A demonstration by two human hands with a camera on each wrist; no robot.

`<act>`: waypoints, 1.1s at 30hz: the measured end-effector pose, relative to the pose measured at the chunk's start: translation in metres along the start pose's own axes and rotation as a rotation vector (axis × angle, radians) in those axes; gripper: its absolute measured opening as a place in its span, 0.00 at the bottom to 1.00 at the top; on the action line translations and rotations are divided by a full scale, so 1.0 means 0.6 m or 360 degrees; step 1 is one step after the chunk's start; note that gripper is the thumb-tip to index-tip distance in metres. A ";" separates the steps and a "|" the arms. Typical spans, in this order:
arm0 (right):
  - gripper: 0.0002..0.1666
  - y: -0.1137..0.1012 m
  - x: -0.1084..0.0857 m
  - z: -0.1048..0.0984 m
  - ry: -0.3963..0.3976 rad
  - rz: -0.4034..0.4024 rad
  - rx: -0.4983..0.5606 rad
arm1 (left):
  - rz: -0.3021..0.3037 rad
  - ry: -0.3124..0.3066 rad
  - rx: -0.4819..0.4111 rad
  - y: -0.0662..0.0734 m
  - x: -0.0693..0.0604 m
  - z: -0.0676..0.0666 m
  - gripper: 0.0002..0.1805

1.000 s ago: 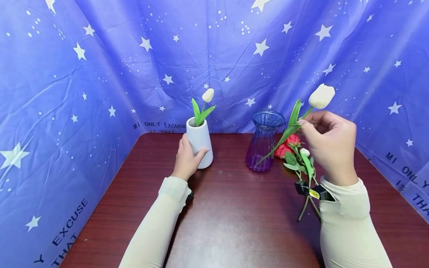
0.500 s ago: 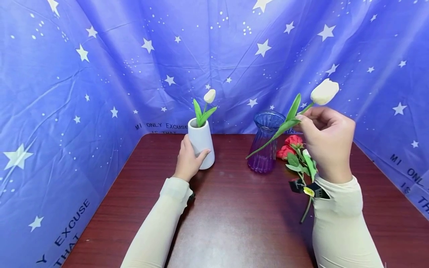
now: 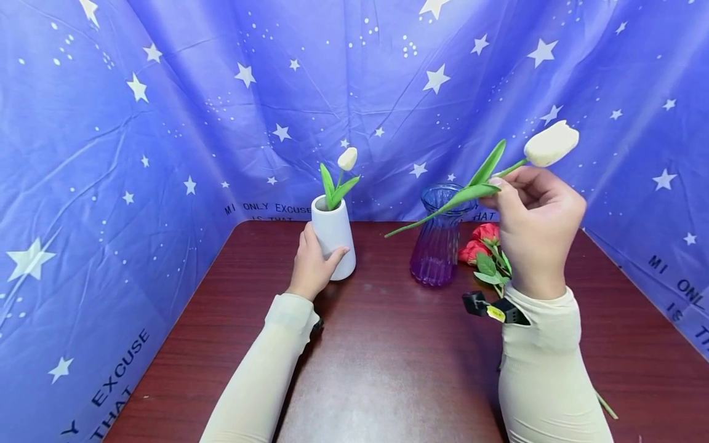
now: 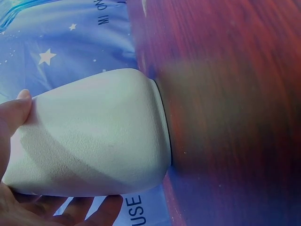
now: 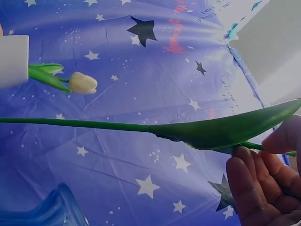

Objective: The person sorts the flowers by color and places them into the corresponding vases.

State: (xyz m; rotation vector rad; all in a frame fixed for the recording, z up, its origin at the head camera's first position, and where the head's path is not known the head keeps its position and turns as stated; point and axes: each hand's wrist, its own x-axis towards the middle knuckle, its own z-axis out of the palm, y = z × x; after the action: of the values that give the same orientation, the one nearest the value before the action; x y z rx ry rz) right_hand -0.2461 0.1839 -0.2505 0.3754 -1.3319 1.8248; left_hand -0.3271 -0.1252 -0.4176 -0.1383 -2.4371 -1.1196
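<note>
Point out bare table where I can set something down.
Widest: the table between left sleeve and right sleeve. Another: left of the left sleeve. Narrower: between the white vase and glass vase, though the held tulip seems to overhang it. Crowded: right of the glass vase, red flowers partly hidden by the right hand.

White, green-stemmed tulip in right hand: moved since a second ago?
Yes: the white tulip tilted flatter; its stem tip swung up and left, past the ribbed blue-purple glass vase.
</note>
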 end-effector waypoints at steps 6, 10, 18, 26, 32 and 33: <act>0.04 0.000 -0.003 0.018 0.0066 -0.0045 0.0139 | -0.0001 0.0007 -0.0006 -0.001 -0.001 0.001 0.49; 0.05 -0.002 -0.006 0.028 0.0098 -0.0095 0.0182 | -0.0010 -0.0007 -0.0015 -0.003 -0.001 0.002 0.50; 0.07 0.008 -0.007 0.041 0.0147 -0.0154 0.0276 | 0.0026 0.0012 -0.0014 -0.007 0.001 0.003 0.50; 0.05 0.014 -0.015 0.061 0.0118 -0.0152 0.0287 | 0.0016 0.0009 -0.0029 -0.007 0.001 0.002 0.50; 0.06 0.018 -0.022 0.076 0.0107 -0.0069 0.0400 | 0.0010 0.0002 -0.0014 -0.006 0.001 0.003 0.49; 0.06 0.019 -0.023 0.077 0.0099 -0.0063 0.0412 | 0.0014 0.0001 -0.0013 -0.005 0.001 0.003 0.49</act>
State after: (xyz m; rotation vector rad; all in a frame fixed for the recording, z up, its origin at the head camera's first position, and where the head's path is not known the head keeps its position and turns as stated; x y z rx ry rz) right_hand -0.2563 0.1353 -0.2487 0.4741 -1.0411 1.9643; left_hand -0.3289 -0.1261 -0.4206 -0.1508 -2.4291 -1.1260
